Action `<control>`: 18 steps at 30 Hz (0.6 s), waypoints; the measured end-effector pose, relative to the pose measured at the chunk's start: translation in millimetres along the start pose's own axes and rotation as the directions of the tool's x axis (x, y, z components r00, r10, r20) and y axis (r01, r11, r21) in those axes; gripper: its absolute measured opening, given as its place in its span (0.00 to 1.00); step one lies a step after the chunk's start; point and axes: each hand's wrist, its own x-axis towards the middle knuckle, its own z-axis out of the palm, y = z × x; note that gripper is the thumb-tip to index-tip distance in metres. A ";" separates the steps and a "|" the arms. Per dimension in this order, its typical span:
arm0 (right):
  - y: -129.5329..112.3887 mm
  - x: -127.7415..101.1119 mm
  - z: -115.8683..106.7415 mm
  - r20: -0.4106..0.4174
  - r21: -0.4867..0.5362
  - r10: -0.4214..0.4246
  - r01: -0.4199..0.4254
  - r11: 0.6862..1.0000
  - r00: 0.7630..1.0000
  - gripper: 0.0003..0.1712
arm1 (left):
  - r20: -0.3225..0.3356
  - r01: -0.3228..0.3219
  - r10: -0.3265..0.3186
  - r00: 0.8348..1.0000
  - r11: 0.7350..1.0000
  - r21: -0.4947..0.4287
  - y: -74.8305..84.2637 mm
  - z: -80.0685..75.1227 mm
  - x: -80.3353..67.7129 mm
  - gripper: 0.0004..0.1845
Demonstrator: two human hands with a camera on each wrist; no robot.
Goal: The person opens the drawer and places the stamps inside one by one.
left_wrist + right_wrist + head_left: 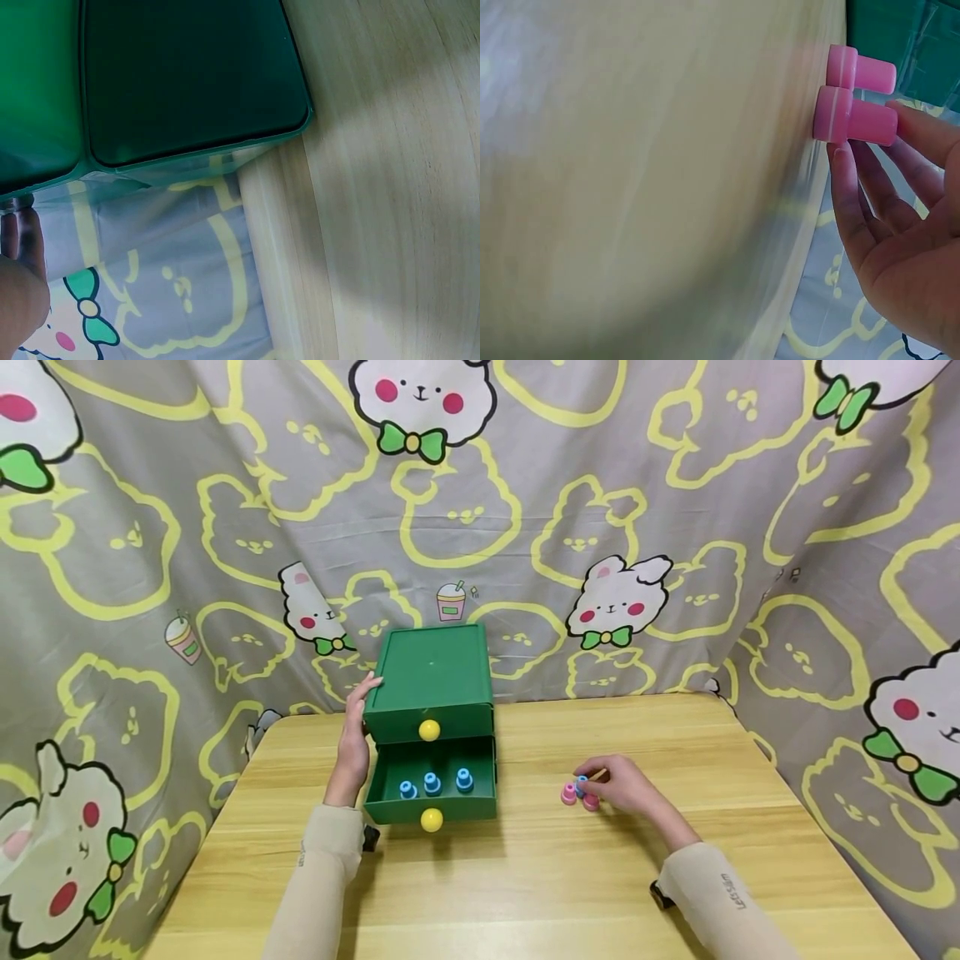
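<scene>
A green two-drawer box (431,668) stands on the table with its lower drawer (397,811) pulled out and its upper one closed. My left hand (354,747) rests along the box's left side, fingertips at the top edge. Inside the lower drawer stand three blue stamps (432,783), small pegs with wide bases. To the right of the box, my right hand (622,785) pinches another blue stamp (581,787) between thumb and fingers. Two pink stamps (569,793) stand close around it; in the right wrist view both pink stamps (871,122) hide the blue one.
Yellow ball knobs (431,820) stick out from the drawer fronts. The wooden table (525,893) ends at a patterned curtain (525,543) that hangs behind it and along both sides.
</scene>
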 end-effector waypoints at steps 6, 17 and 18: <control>-1.6 0.7 0.9 -0.032 -0.031 0.014 -0.015 0.999 0.999 0.12 | 0.010 0.015 -0.015 1.000 1.000 0.011 19.6 3.4 -5.7 0.28; -6.1 -0.4 -4.6 -0.115 -0.044 0.005 -0.010 0.999 0.993 0.14 | 0.015 -0.007 0.006 1.000 1.000 0.019 28.5 4.9 -9.3 0.28; -7.2 -0.8 -5.8 -0.123 -0.045 -0.006 0.000 0.999 0.992 0.14 | 0.013 -0.008 0.008 1.000 1.000 0.019 23.6 4.0 -7.9 0.28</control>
